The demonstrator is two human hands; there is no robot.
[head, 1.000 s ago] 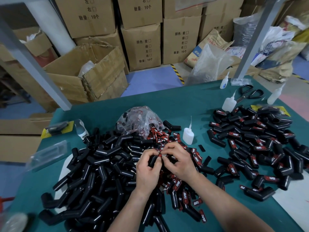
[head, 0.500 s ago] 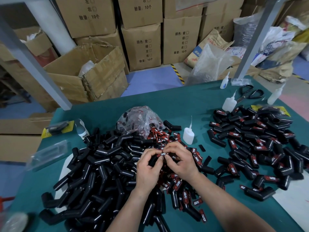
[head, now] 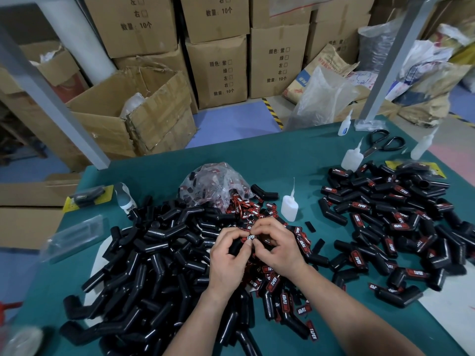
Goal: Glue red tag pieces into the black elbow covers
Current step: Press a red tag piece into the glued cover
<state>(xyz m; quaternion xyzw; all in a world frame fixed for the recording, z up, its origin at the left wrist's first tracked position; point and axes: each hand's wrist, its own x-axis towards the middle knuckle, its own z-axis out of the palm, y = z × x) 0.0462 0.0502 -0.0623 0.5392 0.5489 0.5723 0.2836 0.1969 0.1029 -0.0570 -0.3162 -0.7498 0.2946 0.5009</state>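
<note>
My left hand point(head: 230, 255) grips a black elbow cover point(head: 236, 247) at the middle of the green table point(head: 295, 155). A red tag piece point(head: 250, 237) marked TAPER lies on that cover, and the fingers of my right hand point(head: 276, 246) pinch it there together with my left thumb. A big pile of plain black elbow covers point(head: 154, 268) spreads to the left. Loose red tags point(head: 253, 209) lie beyond and below my hands. A heap of covers with red tags in them point(head: 395, 227) sits at the right.
A small glue bottle point(head: 290, 205) stands just beyond my right hand. A clear bag of tags point(head: 213, 185) lies behind the loose tags. More glue bottles point(head: 351, 158) and black scissors point(head: 384, 143) sit at the far right. Cardboard boxes point(head: 218, 73) stand beyond the table.
The red tag has turned face up on the cover between my fingers, its lettering now showing. Both hands stay at the same spot.
</note>
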